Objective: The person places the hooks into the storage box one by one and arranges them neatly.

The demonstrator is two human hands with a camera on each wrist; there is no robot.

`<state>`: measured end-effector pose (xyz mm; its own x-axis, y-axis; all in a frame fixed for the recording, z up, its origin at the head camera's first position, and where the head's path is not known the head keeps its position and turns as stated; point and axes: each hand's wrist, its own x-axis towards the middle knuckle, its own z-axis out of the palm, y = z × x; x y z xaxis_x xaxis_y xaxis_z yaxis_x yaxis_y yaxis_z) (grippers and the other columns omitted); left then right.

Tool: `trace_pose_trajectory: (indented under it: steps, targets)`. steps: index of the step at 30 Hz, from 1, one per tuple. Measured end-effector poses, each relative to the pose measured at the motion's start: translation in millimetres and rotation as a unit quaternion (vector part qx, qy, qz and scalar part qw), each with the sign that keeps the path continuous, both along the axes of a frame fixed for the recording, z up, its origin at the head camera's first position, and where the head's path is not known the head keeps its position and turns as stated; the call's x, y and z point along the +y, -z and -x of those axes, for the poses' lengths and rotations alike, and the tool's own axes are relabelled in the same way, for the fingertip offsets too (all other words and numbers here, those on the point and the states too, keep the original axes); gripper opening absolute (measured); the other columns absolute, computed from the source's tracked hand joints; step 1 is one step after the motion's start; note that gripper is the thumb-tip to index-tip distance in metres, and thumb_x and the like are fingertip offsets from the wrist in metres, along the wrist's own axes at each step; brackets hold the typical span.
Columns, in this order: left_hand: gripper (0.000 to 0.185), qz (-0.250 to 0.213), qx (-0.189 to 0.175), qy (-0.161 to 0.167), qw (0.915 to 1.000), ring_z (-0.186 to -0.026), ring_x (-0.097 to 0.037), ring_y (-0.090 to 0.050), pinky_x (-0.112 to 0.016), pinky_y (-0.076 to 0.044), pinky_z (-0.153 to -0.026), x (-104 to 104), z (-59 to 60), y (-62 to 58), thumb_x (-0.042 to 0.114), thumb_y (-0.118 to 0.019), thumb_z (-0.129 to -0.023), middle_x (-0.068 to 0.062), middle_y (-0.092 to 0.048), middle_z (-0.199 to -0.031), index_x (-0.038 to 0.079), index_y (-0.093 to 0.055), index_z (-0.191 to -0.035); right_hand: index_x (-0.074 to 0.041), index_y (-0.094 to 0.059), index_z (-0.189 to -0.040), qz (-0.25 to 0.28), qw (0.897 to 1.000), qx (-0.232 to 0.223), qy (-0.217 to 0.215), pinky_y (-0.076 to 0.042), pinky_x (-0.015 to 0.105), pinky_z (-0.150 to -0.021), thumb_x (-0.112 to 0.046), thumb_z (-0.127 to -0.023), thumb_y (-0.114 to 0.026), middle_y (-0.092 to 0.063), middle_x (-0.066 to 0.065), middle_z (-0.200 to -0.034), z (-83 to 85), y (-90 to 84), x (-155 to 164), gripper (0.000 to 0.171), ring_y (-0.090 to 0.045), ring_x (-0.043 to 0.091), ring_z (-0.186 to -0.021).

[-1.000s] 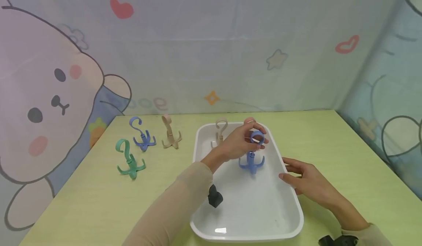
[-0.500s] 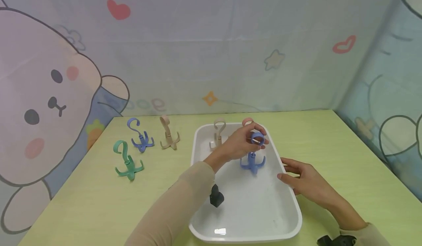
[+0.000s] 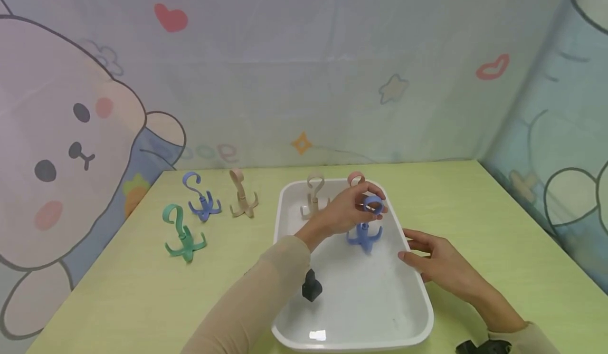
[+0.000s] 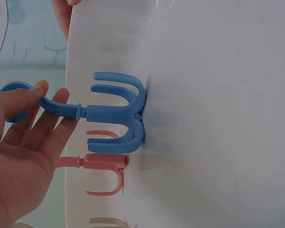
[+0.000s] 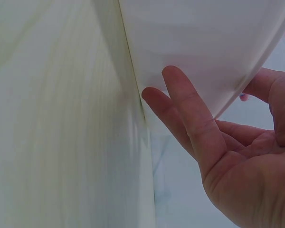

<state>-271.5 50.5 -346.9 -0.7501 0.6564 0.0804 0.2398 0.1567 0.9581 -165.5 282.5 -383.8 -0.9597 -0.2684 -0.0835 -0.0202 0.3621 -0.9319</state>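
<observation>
A blue four-armed hook (image 3: 363, 235) (image 4: 118, 114) stands upright on its arms inside a white tray (image 3: 429, 312) (image 5: 204, 42). My left hand (image 3: 349, 211) (image 4: 19, 142) pinches the hook's top loop between thumb and fingers. My right hand (image 3: 437, 261) (image 5: 218, 142) lies against the outside of the tray's right rim with its fingers straight, holding nothing. A pink hook (image 3: 355, 178) (image 4: 102, 164) and a beige hook (image 3: 314, 195) stand at the tray's far end, the pink one partly hidden behind my left hand.
On the yellow-green table (image 3: 142, 290), left of the tray, stand a green hook (image 3: 182, 232), another blue hook (image 3: 199, 198) and a beige hook (image 3: 241, 195). A cartoon-printed backdrop closes off the far and side edges.
</observation>
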Motion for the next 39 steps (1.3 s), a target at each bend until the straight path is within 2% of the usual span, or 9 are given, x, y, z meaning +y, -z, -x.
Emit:
trace_pose_trajectory:
  steps: [10,19,25,32,36,39]
  targets:
    - [0.041,0.021,0.02,0.009,0.9995,-0.116,-0.017,-0.07,-0.026,-0.06,-0.097,-1.6,0.4,1.5,-0.005,-0.07,-0.098,-0.022,-0.073,-0.127,0.005,-0.062,-0.137,0.003,-0.035,-0.162,0.003,1.0,-0.002,0.0,-0.067,0.042,-0.074,-0.022,-0.104,-0.069,-0.052,0.036,-0.151,0.1,1.1,-0.1,0.071,-0.078,0.029,-0.104]
    - [0.061,0.064,0.035,0.003,0.9973,-0.122,-0.026,-0.072,-0.029,-0.061,-0.095,-10.2,-1.7,-8.7,-0.005,-0.071,-0.094,-0.016,-0.069,-0.135,0.012,-0.056,-0.151,0.004,-0.035,-0.161,-0.003,1.0,-0.001,-0.002,-0.067,0.042,-0.074,-0.022,-0.104,-0.069,-0.052,0.036,-0.15,-1.4,-1.3,-1.6,0.071,-0.077,0.03,-0.105]
    - [0.063,0.047,0.027,0.012,0.9984,-0.126,-0.029,-0.07,-0.03,-0.061,-0.097,-19.2,-2.7,-18.3,-0.007,-0.068,-0.094,-0.017,-0.066,-0.141,0.01,-0.053,-0.153,0.003,-0.034,-0.162,-0.005,1.0,-0.007,0.0,-0.067,0.043,-0.074,-0.021,-0.104,-0.068,-0.051,0.036,-0.151,-1.7,-1.9,-1.6,0.071,-0.077,0.03,-0.105]
    - [0.06,0.035,0.038,-0.016,0.9985,-0.132,-0.029,-0.066,-0.035,-0.06,-0.101,-31.4,-6.2,-29.7,-0.002,-0.07,-0.097,-0.013,-0.068,-0.14,0.017,-0.055,-0.152,0.005,-0.034,-0.161,-0.006,1.0,-0.003,0.0,-0.067,0.042,-0.074,-0.022,-0.104,-0.069,-0.051,0.037,-0.151,-2.3,-0.7,-0.2,0.072,-0.077,0.031,-0.105]
    - [0.059,-0.002,0.036,-0.014,0.9992,-0.136,-0.035,-0.063,-0.036,-0.06,-0.103,-44.9,-9.7,-34.9,0.0,-0.068,-0.099,-0.016,-0.065,-0.145,0.013,-0.052,-0.154,0.004,-0.034,-0.162,-0.013,1.0,-0.004,0.004,-0.067,0.042,-0.074,-0.022,-0.104,-0.069,-0.051,0.037,-0.15,-2.7,-1.0,-1.2,0.073,-0.077,0.031,-0.107]
    - [0.059,-0.024,0.045,-0.018,0.9985,-0.135,-0.035,-0.063,-0.037,-0.058,-0.105,-55.8,-11.0,-36.7,0.001,-0.068,-0.099,-0.017,-0.064,-0.146,0.011,-0.051,-0.155,0.004,-0.034,-0.162,-0.018,1.0,-0.003,0.007,-0.067,0.042,-0.073,-0.022,-0.103,-0.069,-0.051,0.037,-0.15,-2.7,-1.3,-2.0,0.073,-0.077,0.031,-0.106]
